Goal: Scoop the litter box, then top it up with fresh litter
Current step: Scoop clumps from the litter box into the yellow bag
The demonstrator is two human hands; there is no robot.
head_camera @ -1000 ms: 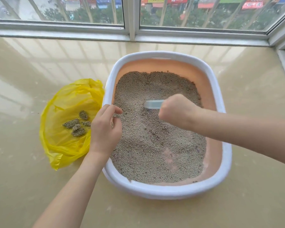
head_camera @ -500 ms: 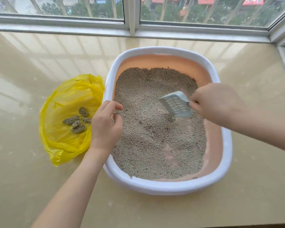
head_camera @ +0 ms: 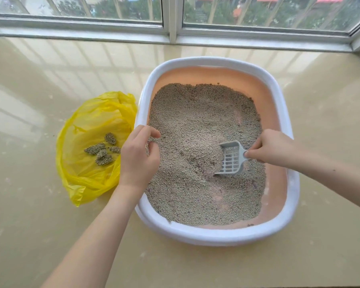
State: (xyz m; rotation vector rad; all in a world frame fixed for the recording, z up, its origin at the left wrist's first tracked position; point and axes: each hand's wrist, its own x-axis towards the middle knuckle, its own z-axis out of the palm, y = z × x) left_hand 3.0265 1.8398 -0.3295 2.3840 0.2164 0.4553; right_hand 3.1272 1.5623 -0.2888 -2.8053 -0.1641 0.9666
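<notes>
A litter box (head_camera: 222, 235) with a white rim and peach inner walls sits on the floor, holding grey-beige litter (head_camera: 191, 121). My left hand (head_camera: 138, 156) grips the box's left rim, fingers curled over the edge. My right hand (head_camera: 272, 147) holds the handle of a small grey slotted scoop (head_camera: 231, 159). The scoop's blade is dug into the litter right of centre. The peach bottom shows through in a few bare patches near the scoop. A yellow plastic bag (head_camera: 87, 175) lies open left of the box with several dark litter clumps (head_camera: 103, 150) inside.
The box and bag rest on a glossy beige tiled floor (head_camera: 40, 215). A window with a grey metal frame (head_camera: 170, 36) runs along the far edge. A frame corner stands at the far right.
My right hand has moved down and toward me, lowering the scoop from above the litter into it. The camera has tilted slightly. My left hand stays on the rim.
</notes>
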